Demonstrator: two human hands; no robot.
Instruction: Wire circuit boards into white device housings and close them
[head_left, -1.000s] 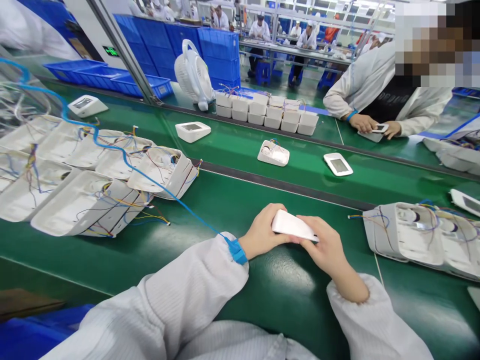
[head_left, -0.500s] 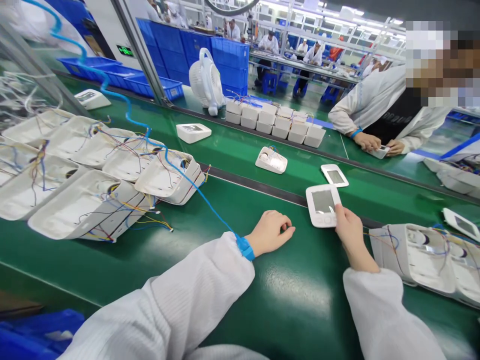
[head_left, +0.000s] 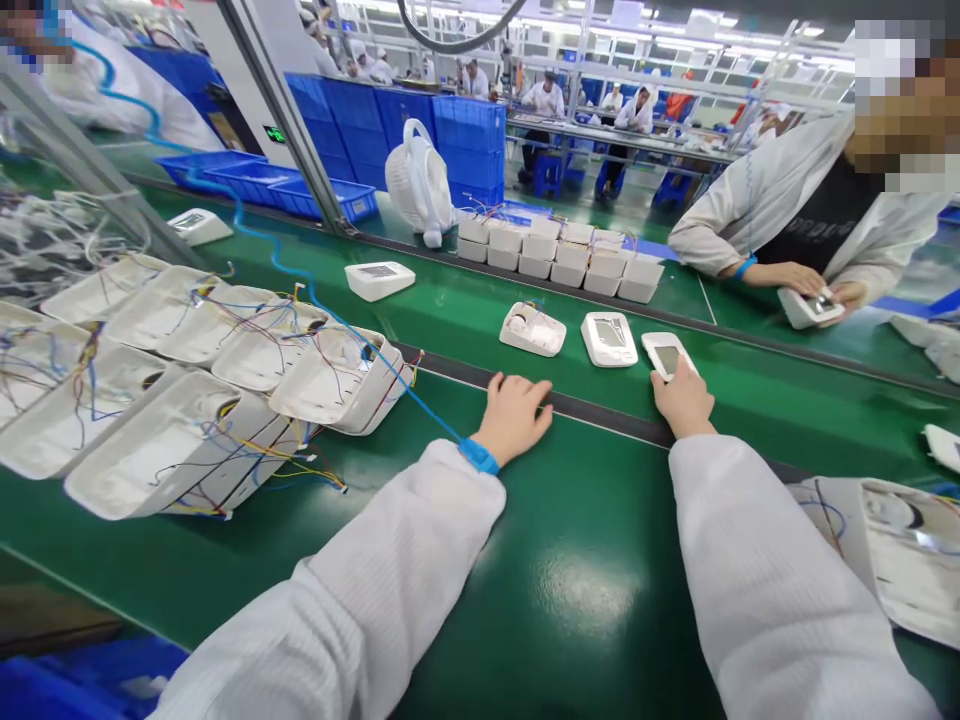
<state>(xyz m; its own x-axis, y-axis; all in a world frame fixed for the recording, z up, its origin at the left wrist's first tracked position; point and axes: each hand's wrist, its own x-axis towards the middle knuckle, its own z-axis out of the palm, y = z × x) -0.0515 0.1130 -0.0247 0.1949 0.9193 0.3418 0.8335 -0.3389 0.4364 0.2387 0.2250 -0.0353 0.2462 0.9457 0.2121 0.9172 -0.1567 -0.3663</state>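
My right hand (head_left: pixel 682 398) reaches over the black strip onto the moving belt (head_left: pixel 465 310), and its fingers close round the near end of a small white screen panel (head_left: pixel 663 350). Just left of it a white device with a display (head_left: pixel 609 338) lies face up on the belt. Further left sits an open white housing with wires (head_left: pixel 533 329). My left hand (head_left: pixel 516 414) rests on the black strip (head_left: pixel 600 410) with its fingers loosely spread and nothing in it. A blue wrist strap (head_left: pixel 478 456) with a coiled blue cord is on that wrist.
Several open white housings with coloured wires (head_left: pixel 180 400) lie overlapped on my left, and more (head_left: pixel 892 540) on my right. Another device (head_left: pixel 379 280), a white fan (head_left: pixel 418 185) and stacked white parts (head_left: pixel 562 255) stand beyond. A person (head_left: pixel 795 215) across the belt holds a device.
My right hand carried the white device forward, left it on the belt and moved onto the screen panel beside it. My left hand slid forward to the black strip.
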